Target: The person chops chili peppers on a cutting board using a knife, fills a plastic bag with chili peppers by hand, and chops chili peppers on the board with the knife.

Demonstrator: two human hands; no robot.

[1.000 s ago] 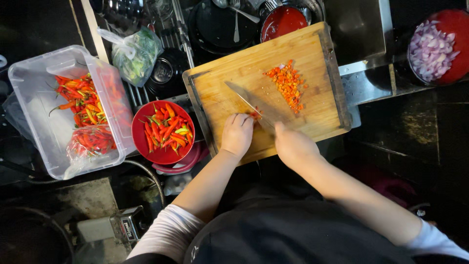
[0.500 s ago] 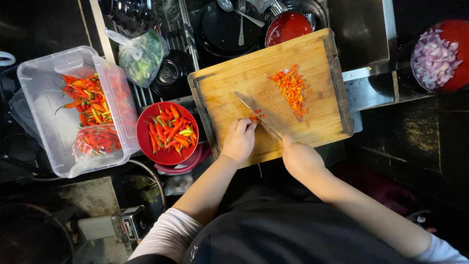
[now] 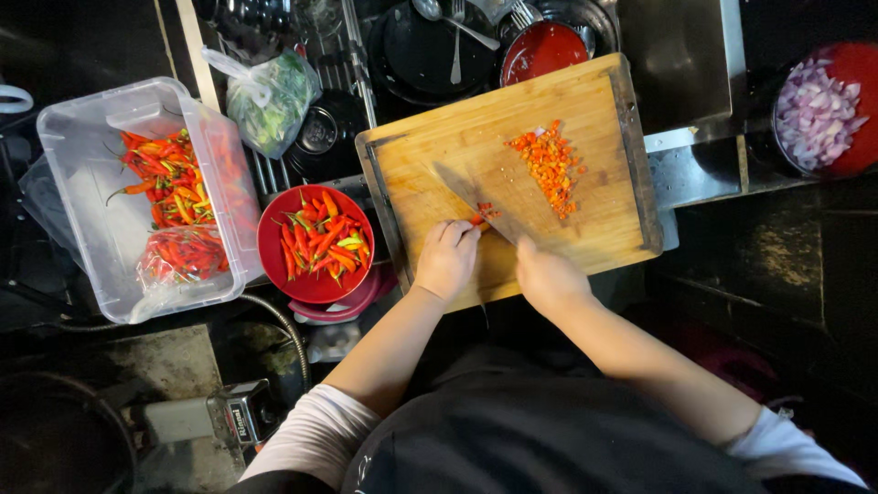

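Right now the left hand (image 3: pixel 445 259) pins a chili (image 3: pixel 479 218); right hand (image 3: pixel 546 274) clamps the knife (image 3: pixel 471 200).

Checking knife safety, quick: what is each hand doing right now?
Left hand: fingers curled, pinning small red chilli pieces on the wooden cutting board.
Right hand: closed around the steel-bladed kitchen knife.

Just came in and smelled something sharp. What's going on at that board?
A person is slicing red chillies on a wooden cutting board. The right hand grips a knife, its blade angled across the board, while the left hand pins a chilli at the blade. A pile of chopped chilli lies farther up the board. Whole chillies wait in a red bowl beside it.
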